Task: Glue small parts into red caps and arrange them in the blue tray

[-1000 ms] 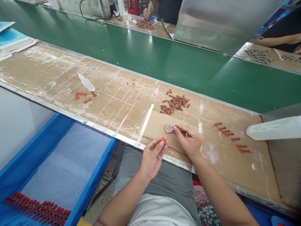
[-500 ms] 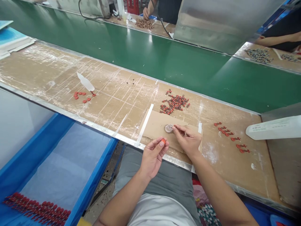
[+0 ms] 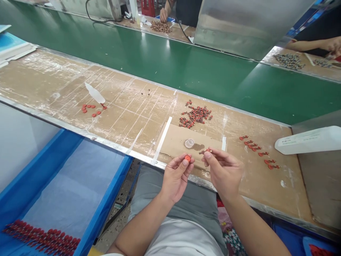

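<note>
My left hand (image 3: 176, 176) pinches a small orange-red disc (image 3: 188, 158) between thumb and fingertips at the bench's near edge. My right hand (image 3: 223, 169) is just to its right, pinching a small red and dark part (image 3: 206, 151) with its tip pointing toward the disc. A small clear round cap (image 3: 189, 143) sits on a cardboard pad (image 3: 176, 140) just beyond both hands. A pile of small red and dark parts (image 3: 195, 116) lies behind the pad.
A row of finished red pieces (image 3: 257, 151) lies right of the pad, a white bottle (image 3: 309, 140) beyond it. Loose red discs (image 3: 92, 109) lie at left. A blue tray (image 3: 64, 199) holds more red pieces (image 3: 39, 240). A green conveyor belt (image 3: 173, 64) runs behind; other people's hands work across it.
My right hand has drawn back from the clear cap toward me, carrying the small part next to the disc in my left hand. The left hand has barely moved.
</note>
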Available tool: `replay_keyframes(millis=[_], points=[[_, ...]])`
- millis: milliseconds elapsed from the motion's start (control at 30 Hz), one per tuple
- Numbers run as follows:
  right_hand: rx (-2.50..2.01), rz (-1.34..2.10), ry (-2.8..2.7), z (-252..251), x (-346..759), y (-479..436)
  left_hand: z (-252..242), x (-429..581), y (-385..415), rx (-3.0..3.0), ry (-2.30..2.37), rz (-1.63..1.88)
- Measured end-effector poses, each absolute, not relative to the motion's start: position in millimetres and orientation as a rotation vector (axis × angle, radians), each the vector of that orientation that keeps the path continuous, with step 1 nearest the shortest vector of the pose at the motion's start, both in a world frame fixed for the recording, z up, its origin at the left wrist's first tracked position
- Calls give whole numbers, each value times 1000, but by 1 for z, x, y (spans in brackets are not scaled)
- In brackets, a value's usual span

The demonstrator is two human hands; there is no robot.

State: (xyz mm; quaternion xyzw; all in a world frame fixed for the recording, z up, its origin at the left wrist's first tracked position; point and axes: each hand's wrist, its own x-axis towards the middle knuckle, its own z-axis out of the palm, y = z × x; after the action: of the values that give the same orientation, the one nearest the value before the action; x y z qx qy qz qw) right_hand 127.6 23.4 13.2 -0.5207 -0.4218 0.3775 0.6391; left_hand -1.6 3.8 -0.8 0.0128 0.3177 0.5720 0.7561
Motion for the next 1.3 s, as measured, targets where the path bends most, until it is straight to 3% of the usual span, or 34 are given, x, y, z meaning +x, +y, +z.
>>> replay_keyframes(millis=[1300], points=[[-1104,569,-1318,17,117,-9,11,6,-14,87,703,1325]])
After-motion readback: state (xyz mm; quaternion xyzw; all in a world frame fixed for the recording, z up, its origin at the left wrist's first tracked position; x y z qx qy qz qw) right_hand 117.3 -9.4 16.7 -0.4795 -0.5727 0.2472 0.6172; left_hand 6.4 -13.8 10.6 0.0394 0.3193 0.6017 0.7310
